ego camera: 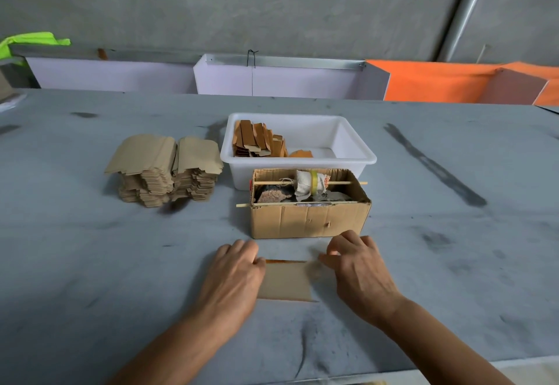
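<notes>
Two bare hands are low in the middle of the frame, on a grey table [106, 263]. Between them lies a flat brown card [286, 282]. It lies flat on the table, just below the cardboard box [308, 221].

The left hand [239, 275] lies on the left end of the card. Its fingers are laid over the card and press it down. Its grip is open, not closed round anything.

The right hand [360, 272] is at the right end of the card. Its fingers are bent and their tips are down by the card's edge. That spot is blurry, so I cannot tell if its grip holds the card or only touches it.

The cardboard box is open on top. Two thin sticks [332, 183] lie across it from side to side. A small cloth bundle [305, 186] with a yellow band hangs on the far stick. More scraps lie inside the box.

Right behind the box stands a white tub [357, 159]. The two look like they touch. In the left part of the tub there is a pile of brown folded pieces [260, 139].

To the left of the tub, a bit apart, sits a stack of flat cards [163, 170]. They are the same brown as the card under the hands.

At the far edge of the table stand white boards [272, 80]. An orange sheet [438, 82] is at the upper right, and something bright green [30, 40] is at the upper left. Behind it all is a grey wall [242, 0].
</notes>
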Demonstrator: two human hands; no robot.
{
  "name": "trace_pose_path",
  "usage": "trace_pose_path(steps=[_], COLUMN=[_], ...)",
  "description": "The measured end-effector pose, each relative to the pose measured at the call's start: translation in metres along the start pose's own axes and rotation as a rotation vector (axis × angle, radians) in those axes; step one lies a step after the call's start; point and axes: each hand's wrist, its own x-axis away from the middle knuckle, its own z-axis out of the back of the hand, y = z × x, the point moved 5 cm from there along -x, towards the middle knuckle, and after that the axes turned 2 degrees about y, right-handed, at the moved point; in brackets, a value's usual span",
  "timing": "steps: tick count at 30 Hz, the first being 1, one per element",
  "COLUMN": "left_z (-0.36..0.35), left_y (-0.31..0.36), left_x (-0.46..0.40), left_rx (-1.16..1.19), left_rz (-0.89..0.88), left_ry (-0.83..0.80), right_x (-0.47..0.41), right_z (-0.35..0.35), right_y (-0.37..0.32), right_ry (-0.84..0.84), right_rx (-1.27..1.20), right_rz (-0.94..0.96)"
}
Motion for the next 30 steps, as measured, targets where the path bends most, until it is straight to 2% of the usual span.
trace_pose_path(steps=[4, 10, 14, 17, 20, 21, 26, 30], left_z=[0.002, -0.012, -0.001, -0.008, -0.012, -0.013, -0.015, -0.019], left_y=[0.004, 0.013, 0.007, -0.001, -0.009, -0.011, -0.011, -0.017], left_x=[-0.004, -0.005, 0.000, 0.007, 0.016, 0.018, 0.016, 0.013], left_rx=[0.017, 0.084, 0.103, 0.205, 0.357, 0.347, 0.330, 0.536], left_rz=[0.021, 0.018, -0.033, -0.070, -0.030, -0.030, -0.048, 0.059], left_ry=[0.035, 0.064, 0.076, 0.081, 0.069, 0.102, 0.059, 0.117], right_x=[-0.001, -0.004, -0.002, 0.003, 0.011, 0.013, 0.019, 0.025], right_z=[0.006, -0.011, -0.012, -0.010, -0.010, -0.009, -0.003, 0.002], right_y=[-0.019, -0.026, -0.023, -0.019, -0.008, -0.006, -0.004, -0.003], right_ry=[0.086, -0.053, -0.052, -0.043, -0.061, -0.064, -0.055, 0.012], right_rx=[-0.068, -0.059, -0.043, -0.047, -0.142, -0.184, -0.384, -0.412], right_rz=[-0.002, 0.041, 0.042, 0.079, 0.073, 0.072, 0.050, 0.067])
